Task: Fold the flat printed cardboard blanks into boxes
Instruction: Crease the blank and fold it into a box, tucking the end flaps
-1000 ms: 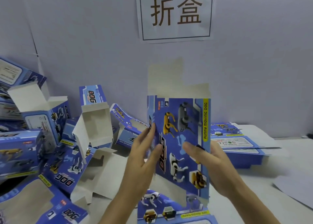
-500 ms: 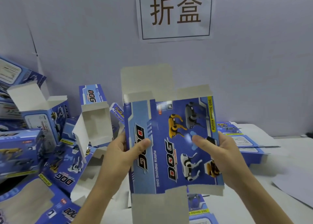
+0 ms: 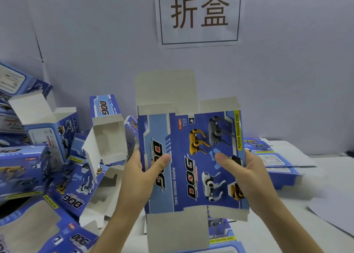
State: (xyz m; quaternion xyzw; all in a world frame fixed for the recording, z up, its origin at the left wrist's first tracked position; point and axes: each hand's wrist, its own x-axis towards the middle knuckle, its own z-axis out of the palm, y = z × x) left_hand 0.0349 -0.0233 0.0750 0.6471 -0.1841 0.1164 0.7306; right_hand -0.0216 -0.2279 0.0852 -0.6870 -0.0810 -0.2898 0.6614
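Your left hand (image 3: 142,169) and right hand (image 3: 249,173) pinch the blank (image 3: 191,153) by its sides; looks like the opening step, so squeeze inward next.

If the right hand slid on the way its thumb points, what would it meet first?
Probably the thumb of the left hand, which lies on the same cardboard blank, pointing back at it.

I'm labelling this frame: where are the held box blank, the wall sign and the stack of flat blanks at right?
held box blank (image 3: 191,162), head view, printed front panel
wall sign (image 3: 199,13), head view, middle of the sheet
stack of flat blanks (image 3: 283,162), head view, top blank's white label
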